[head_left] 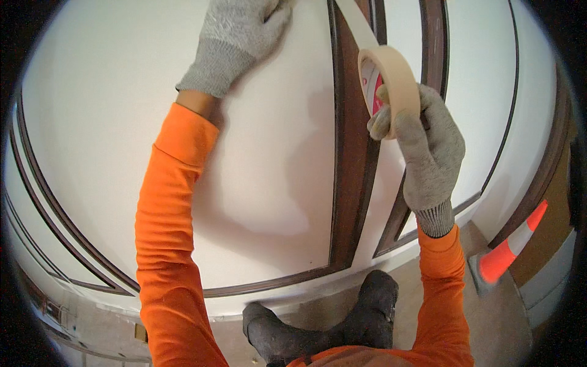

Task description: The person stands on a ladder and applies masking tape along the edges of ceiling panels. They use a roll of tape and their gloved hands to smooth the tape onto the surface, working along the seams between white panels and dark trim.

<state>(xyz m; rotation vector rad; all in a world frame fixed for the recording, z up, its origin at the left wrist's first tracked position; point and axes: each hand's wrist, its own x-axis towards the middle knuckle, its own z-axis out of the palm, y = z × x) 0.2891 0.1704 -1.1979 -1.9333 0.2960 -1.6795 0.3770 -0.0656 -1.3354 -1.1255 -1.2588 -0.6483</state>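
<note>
My right hand (422, 137), in a grey knit glove, grips a roll of beige masking tape (391, 76). A strip of tape (354, 21) runs from the roll up along the dark brown wooden moulding (345, 153) on a white wall panel (275, 171). My left hand (235, 37), also gloved in grey, presses flat against the white panel near the top edge of the view, just left of the moulding. Both arms wear orange sleeves.
More brown mouldings (434, 43) frame neighbouring white panels. An orange and white traffic cone (510, 244) lies at the lower right on the floor. My dark boots (333, 321) stand close to the wall base.
</note>
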